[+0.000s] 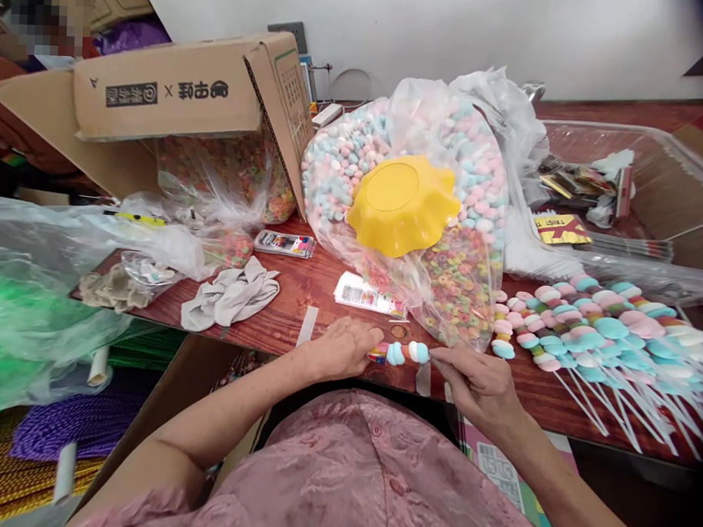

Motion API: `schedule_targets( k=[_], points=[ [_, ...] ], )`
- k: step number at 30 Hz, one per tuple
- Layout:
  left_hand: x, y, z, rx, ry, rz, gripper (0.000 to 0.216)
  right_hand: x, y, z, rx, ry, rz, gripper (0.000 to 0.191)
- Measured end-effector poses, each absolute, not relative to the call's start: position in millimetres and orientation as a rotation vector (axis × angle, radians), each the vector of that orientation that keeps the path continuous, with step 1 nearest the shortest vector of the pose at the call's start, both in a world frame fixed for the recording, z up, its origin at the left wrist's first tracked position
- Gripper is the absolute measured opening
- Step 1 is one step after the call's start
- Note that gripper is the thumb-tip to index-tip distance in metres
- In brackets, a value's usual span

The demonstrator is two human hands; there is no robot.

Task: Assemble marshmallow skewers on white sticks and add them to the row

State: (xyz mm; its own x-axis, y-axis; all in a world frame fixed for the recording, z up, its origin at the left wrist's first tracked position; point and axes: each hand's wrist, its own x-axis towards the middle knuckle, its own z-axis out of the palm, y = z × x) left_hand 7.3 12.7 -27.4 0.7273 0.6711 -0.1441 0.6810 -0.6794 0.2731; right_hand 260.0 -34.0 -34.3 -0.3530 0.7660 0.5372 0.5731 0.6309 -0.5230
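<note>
Between my two hands, at the table's front edge, lies a marshmallow skewer (407, 353) with blue, white and brownish-pink pieces, held roughly level. My left hand (345, 349) is closed around its left end, where a bit of colourful printed wrapping (377, 353) shows by the fingertips. At the other end, my right hand (479, 382) pinches the skewer; its stick is mostly hidden by the fingers. Just beyond my left hand are white printed packets (369, 295). To the right of my right hand, a pile of similar marshmallow skewers (611, 334) rests with white sticks pointing toward me.
Behind the hands stands a big clear bag of marshmallows and cereal rings (463, 279), with a yellow wavy bowl (397, 200) on it. An open cardboard box (178, 88) is at back left, grey cloth (232, 294) in front. A plastic tray (666, 182) sits at back right.
</note>
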Motion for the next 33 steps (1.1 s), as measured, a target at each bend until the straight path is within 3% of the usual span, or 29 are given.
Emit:
schedule_targets(
  k=[6, 12, 21, 29, 33],
  points=[
    [7, 21, 1, 2.256, 0.674, -0.059, 0.011, 273, -35, -25, -0.995, -2.266, -0.102, 0.029],
    [16, 15, -2, 2.195, 0.921, 0.053, 0.02, 254, -53, 0, -1.048, -2.343, -0.332, 0.025],
    [30, 0, -26, 2.689, 1.21, -0.079, 0.017, 241, -61, 15, -1.12, -2.296, -0.22, 0.025],
    [25, 4, -14, 2.196, 1.073, 0.167, 0.035, 239, -55, 3, -1.046, -2.302, -0.395, 0.025],
    [24, 5, -19, 2.161, 1.139, 0.218, 0.019, 233, -61, -7, -1.09, -2.287, -0.352, 0.025]
  ],
)
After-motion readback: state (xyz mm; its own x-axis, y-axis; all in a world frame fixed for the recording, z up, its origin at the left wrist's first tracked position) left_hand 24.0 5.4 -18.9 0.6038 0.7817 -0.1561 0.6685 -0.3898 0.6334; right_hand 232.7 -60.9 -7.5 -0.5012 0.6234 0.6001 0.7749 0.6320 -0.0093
